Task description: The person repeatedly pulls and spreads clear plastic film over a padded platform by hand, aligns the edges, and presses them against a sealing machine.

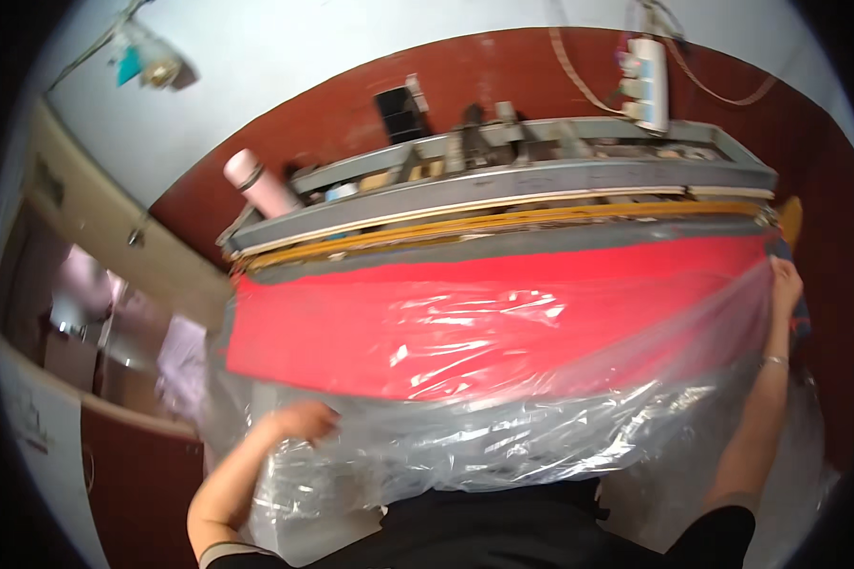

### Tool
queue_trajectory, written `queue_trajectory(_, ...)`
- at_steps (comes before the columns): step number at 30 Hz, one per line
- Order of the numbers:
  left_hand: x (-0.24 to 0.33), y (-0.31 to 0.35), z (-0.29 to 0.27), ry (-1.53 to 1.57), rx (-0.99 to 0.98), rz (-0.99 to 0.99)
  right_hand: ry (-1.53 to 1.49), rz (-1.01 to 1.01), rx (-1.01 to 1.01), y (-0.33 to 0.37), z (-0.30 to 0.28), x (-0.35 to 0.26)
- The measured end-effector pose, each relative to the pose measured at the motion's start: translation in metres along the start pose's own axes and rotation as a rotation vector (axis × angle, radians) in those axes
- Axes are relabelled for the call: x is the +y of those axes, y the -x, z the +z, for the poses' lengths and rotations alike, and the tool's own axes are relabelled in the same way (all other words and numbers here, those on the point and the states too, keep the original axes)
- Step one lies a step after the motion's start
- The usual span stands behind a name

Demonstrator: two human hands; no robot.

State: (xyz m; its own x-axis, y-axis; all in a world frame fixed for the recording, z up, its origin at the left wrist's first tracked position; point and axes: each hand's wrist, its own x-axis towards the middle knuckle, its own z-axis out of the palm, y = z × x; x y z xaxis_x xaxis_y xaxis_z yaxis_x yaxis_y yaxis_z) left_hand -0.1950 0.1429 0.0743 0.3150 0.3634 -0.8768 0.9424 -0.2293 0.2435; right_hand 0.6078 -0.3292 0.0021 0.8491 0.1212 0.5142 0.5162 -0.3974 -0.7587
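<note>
A long piece of red cloth (351,332) lies spread across the work surface in front of me. Clear plastic sheeting (503,441) covers part of it, wrinkled and shiny, and hangs over the near side toward my body. At the far right corner, my right hand (785,284) pinches the edge of the plastic, pulling it into a slanting fold over the red cloth. My left hand (306,421) is above the plastic, just off the cloth's near left edge. Its fingers look curled but are blurred, and whether they hold anything is unclear.
Behind the cloth runs a long grey metal frame (503,185) with a yellow bar (503,228) along it. A pink bottle (256,180) leans at its left end. A white power strip (651,85) hangs above. A lilac cloth (182,365) hangs at left.
</note>
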Motion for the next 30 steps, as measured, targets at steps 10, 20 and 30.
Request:
queue_trajectory(10, -0.032, 0.081, -0.092, -0.162, 1.824, 0.512, 0.063, -0.009, -0.075, -0.013, 0.002, 0.031)
queue_trajectory(20, -0.039, -0.035, -0.089, -0.171, 1.143, 0.493, 0.08, -0.007, -0.1, -0.014, -0.002, 0.026)
queue_trajectory(30, 0.012, -0.057, -0.126, -0.151, 1.477, 0.266, -0.358, 0.221, 0.01, 0.007, -0.069, -0.024)
